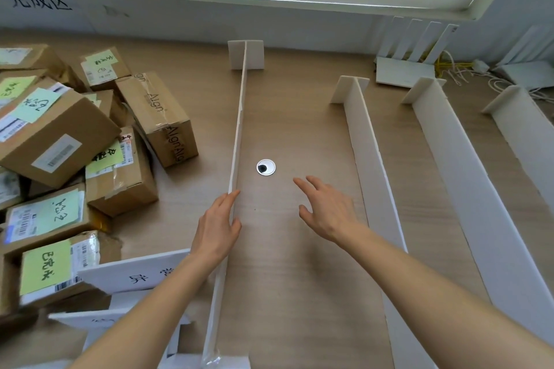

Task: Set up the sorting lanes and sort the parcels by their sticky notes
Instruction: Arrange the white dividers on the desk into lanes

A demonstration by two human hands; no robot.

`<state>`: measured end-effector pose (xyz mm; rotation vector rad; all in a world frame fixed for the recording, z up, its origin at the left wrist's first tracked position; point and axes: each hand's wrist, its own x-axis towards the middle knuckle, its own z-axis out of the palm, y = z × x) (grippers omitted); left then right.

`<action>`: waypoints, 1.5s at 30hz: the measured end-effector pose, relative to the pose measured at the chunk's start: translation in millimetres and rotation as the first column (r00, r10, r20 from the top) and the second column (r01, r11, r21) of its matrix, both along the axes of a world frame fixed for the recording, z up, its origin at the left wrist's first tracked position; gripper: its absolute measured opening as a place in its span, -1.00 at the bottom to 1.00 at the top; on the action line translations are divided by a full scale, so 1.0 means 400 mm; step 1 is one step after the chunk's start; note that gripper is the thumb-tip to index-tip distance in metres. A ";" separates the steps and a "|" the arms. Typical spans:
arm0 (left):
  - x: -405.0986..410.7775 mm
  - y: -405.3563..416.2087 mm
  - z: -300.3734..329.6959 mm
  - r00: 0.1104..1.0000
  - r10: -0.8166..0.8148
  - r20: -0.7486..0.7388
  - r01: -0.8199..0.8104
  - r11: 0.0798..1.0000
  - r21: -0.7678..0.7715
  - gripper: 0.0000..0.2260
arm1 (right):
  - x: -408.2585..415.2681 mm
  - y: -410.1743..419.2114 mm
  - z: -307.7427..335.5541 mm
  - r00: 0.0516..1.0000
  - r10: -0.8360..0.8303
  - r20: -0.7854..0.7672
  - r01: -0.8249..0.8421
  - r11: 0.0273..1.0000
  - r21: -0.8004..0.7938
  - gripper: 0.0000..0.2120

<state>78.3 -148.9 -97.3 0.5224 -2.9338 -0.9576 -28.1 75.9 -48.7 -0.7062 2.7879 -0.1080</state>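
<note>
Hands at the white lane dividers on the table

The left hand (217, 229) rests against an upright white divider (238, 141), fingers straight; the right hand (325, 210) hovers spread above the table (299, 278). Cardboard parcels (75, 144) bearing green sticky notes (39, 105) are heaped to the left.

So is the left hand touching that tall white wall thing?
Touching. The head view shows the left hand resting flat against the white divider, its fingers lying along the board's side with no gap.
</note>
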 end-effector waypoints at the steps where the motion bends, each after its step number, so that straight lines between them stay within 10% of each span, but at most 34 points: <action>1: -0.002 0.003 -0.001 1.000 0.009 -0.012 -0.009 1.000 0.014 -0.42 | -0.001 0.001 -0.002 1.000 0.000 0.002 0.000 1.000 0.001 -0.41; 45: 0.397 0.303 0.311 0.990 0.013 -0.144 -0.014 1.000 -0.010 -0.36 | 0.396 0.373 0.371 0.964 -0.107 -0.243 0.105 0.994 -0.020 -0.42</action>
